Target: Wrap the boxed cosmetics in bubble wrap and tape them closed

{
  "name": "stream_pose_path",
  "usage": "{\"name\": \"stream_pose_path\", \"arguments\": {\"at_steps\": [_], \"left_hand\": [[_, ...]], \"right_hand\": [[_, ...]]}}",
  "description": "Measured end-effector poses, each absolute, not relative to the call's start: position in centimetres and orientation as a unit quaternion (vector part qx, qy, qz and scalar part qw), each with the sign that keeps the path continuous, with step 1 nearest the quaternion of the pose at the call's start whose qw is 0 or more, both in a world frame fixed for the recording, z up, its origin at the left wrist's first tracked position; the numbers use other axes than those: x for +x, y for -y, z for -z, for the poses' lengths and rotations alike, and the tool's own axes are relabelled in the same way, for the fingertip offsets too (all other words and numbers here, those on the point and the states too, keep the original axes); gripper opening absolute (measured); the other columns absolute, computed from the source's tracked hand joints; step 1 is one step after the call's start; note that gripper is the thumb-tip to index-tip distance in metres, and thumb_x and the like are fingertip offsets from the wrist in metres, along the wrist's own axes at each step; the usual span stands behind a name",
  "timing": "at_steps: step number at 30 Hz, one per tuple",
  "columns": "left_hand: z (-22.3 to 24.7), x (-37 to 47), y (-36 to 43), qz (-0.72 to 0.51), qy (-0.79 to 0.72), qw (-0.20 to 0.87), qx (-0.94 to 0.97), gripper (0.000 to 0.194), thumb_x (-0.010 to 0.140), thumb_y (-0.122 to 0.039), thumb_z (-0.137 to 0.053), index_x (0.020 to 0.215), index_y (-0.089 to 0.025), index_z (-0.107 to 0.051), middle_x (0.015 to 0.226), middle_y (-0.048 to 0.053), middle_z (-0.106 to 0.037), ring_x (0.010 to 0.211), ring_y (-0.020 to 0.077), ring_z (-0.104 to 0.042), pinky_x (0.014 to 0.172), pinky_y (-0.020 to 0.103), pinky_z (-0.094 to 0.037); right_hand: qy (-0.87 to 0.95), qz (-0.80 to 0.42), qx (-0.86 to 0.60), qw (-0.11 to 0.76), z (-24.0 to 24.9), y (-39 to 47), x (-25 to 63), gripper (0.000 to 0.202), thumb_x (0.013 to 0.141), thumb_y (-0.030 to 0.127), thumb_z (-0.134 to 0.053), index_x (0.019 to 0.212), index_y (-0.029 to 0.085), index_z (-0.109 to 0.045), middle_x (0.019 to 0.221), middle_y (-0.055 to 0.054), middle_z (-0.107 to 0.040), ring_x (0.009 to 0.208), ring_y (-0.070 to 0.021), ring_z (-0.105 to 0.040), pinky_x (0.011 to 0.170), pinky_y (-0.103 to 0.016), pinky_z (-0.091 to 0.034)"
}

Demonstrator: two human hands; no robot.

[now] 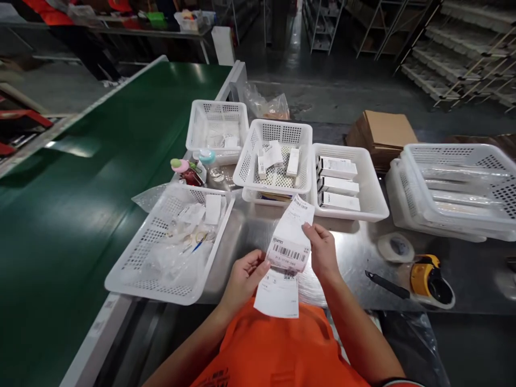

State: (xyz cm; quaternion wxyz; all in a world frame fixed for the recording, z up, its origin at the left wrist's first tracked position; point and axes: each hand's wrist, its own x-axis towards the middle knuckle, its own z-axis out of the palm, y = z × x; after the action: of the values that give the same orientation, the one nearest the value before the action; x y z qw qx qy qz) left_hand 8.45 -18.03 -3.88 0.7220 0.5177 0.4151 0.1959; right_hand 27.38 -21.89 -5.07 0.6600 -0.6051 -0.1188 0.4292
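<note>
A long printed paper slip with a barcode hangs between my hands, above the front edge of the metal table. My left hand pinches its left edge near the middle. On the other side, my right hand grips the slip's upper right edge between thumb and fingers. The lower part of the paper droops in front of the orange clothing. Just beyond the slip, a white basket holds several small white boxes. Beside it, a white tray contains a row of narrow white cartons.
Left is a basket of plastic bags and scissors, beside a green conveyor belt. Bottles stand behind it. At right lie a black cutter, a tape roll, a yellow tape dispenser and stacked baskets.
</note>
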Motion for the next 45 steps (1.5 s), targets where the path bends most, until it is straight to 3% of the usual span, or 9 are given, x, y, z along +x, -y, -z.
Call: {"name": "stream_pose_path", "arguments": {"at_steps": [8, 12, 18, 24, 29, 34, 37, 40, 45], "left_hand": [[5.0, 9.0, 17.7, -0.235, -0.428, 0.751, 0.445, 0.047, 0.083, -0.059, -0.063, 0.100, -0.015, -0.064, 0.087, 0.007, -0.071, 0.079, 0.0198, -0.065, 0.066, 0.028, -0.050], [5.7, 9.8, 17.4, -0.239, -0.469, 0.754, 0.393, 0.050, 0.073, -0.050, -0.077, 0.105, -0.016, -0.058, 0.098, 0.009, -0.073, 0.089, 0.0234, -0.069, 0.078, 0.033, -0.054], [6.7, 11.0, 17.0, -0.274, -0.484, 0.732, 0.395, 0.091, 0.062, -0.035, -0.084, 0.135, -0.022, -0.032, 0.096, 0.007, -0.073, 0.088, 0.0258, -0.071, 0.080, 0.038, -0.054], [8.5, 12.4, 17.3, -0.263, -0.447, 0.742, 0.426, 0.083, 0.065, -0.031, -0.080, 0.135, -0.023, -0.036, 0.101, 0.007, -0.070, 0.094, 0.0245, -0.068, 0.087, 0.037, -0.051], [11.3, 11.9, 17.1, -0.263, -0.473, 0.708, 0.453, 0.063, 0.070, -0.051, -0.075, 0.120, -0.019, -0.053, 0.090, 0.006, -0.068, 0.075, 0.0182, -0.064, 0.069, 0.031, -0.048], [11.4, 10.6, 15.9, -0.215, -0.495, 0.703, 0.463, 0.058, 0.064, -0.061, -0.076, 0.100, -0.017, -0.063, 0.088, 0.008, -0.067, 0.075, 0.0189, -0.064, 0.065, 0.030, -0.047], [11.5, 10.0, 15.9, -0.198, -0.523, 0.689, 0.461, 0.061, 0.060, -0.065, -0.077, 0.097, -0.018, -0.065, 0.088, 0.008, -0.069, 0.075, 0.0197, -0.065, 0.066, 0.031, -0.049], [12.4, 9.5, 16.7, -0.199, -0.547, 0.673, 0.456, 0.063, 0.060, -0.068, -0.075, 0.097, -0.019, -0.066, 0.089, 0.009, -0.071, 0.075, 0.0208, -0.066, 0.066, 0.032, -0.050], [13.8, 8.5, 17.6, -0.161, -0.550, 0.673, 0.467, 0.060, 0.064, -0.069, -0.073, 0.096, -0.019, -0.068, 0.089, 0.009, -0.073, 0.077, 0.0218, -0.068, 0.068, 0.032, -0.052]], "right_hand": [[0.206, -0.455, -0.643, 0.581, 5.3, 23.2, 26.0, 0.053, 0.065, 0.056, -0.075, 0.049, 0.021, -0.038, 0.049, 0.007, -0.033, 0.052, -0.0083, -0.029, 0.048, -0.024, -0.026], [0.254, -0.443, -0.675, 0.532, 5.9, 24.3, 24.9, 0.056, 0.066, 0.058, -0.073, 0.049, 0.022, -0.034, 0.050, 0.007, -0.028, 0.052, -0.0084, -0.027, 0.047, -0.023, -0.025], [0.220, -0.413, -0.679, 0.566, 8.3, 25.4, 25.6, 0.055, 0.074, 0.074, -0.058, 0.064, 0.021, -0.053, 0.059, 0.003, -0.045, 0.058, -0.0140, -0.043, 0.056, -0.027, -0.040], [0.254, -0.526, -0.596, 0.551, 11.4, 25.9, 24.4, 0.053, 0.077, 0.070, -0.061, 0.081, 0.018, -0.068, 0.078, -0.007, -0.068, 0.076, -0.0234, -0.062, 0.070, -0.034, -0.051], [0.262, -0.329, -0.760, 0.496, 12.0, 25.2, 33.5, 0.057, 0.070, 0.076, -0.055, 0.067, 0.020, -0.065, 0.066, -0.007, -0.067, 0.067, -0.0250, -0.060, 0.061, -0.033, -0.048], [0.301, -0.097, -0.927, 0.200, 11.3, 23.8, 49.2, 0.038, 0.084, 0.049, -0.042, 0.061, 0.022, -0.057, 0.066, -0.009, -0.065, 0.060, -0.0220, -0.056, 0.052, -0.030, -0.034], [0.305, -0.046, -0.949, 0.061, 10.9, 22.4, 54.4, 0.036, 0.089, 0.045, -0.047, 0.081, 0.015, -0.067, 0.086, -0.017, -0.069, 0.075, -0.0268, -0.062, 0.059, -0.033, -0.039], [0.315, -0.002, -0.948, 0.043, 11.0, 21.2, 55.2, 0.043, 0.091, 0.042, -0.053, 0.105, 0.004, -0.067, 0.099, -0.024, -0.068, 0.092, -0.0323, -0.063, 0.075, -0.036, -0.044], [0.367, -0.057, -0.915, 0.156, 12.5, 19.9, 51.4, 0.035, 0.079, 0.006, -0.051, 0.110, 0.006, -0.067, 0.109, -0.019, -0.067, 0.101, -0.0272, -0.061, 0.089, -0.035, -0.045]]}}
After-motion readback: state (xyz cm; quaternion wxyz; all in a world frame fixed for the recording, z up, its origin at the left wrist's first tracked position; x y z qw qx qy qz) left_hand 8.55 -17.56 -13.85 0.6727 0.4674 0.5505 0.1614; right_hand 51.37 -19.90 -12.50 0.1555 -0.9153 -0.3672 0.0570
